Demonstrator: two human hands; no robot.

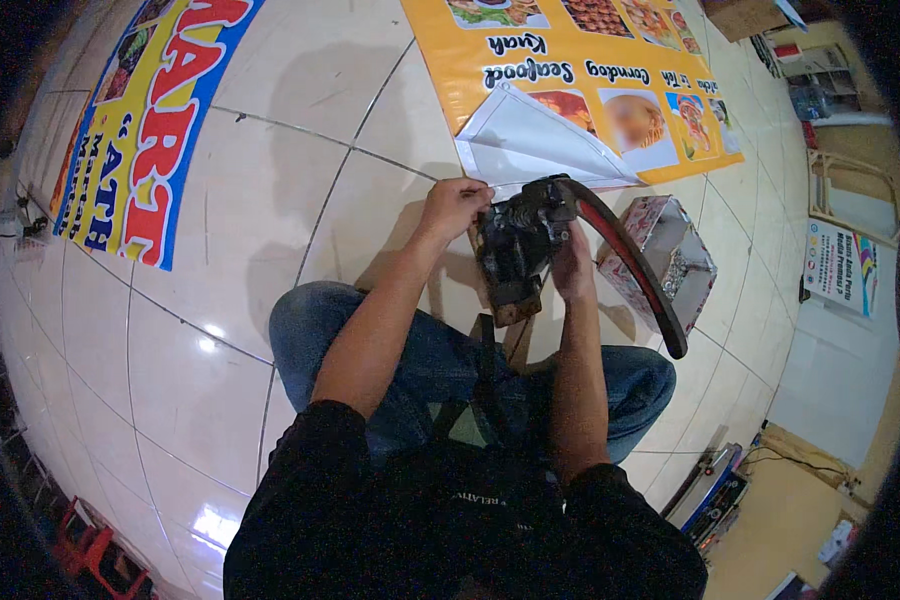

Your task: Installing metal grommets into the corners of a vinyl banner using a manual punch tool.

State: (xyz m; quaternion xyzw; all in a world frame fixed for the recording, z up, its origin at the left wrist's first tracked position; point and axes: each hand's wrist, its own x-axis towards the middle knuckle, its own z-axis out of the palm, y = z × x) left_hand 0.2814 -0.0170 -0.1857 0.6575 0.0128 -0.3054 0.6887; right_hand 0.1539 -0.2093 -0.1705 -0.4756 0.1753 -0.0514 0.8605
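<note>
A dark, worn hand-operated eyelet press (pixel 515 245) stands on the floor in front of my crossed legs. Its long curved lever (pixel 625 245), black with a reddish inner face, sweeps out to the right. At the press's upper left, my left hand (pixel 455 208) is closed in a pinch beside the banner's edge; what the fingertips hold is too small to make out. My right hand (pixel 573 268) is up against the press's right side, its fingers partly hidden behind the lever. Just beyond the press, an orange food banner (pixel 560 80) has its near corner folded over, showing the white back (pixel 530 145).
A patterned open box (pixel 660 255) with small metal pieces inside stands right of the lever. Another banner (pixel 150 130), yellow, blue and red, lies at the far left. A red plastic object (pixel 95 550) is at lower left. Along the right wall stands a white sign (pixel 840 265).
</note>
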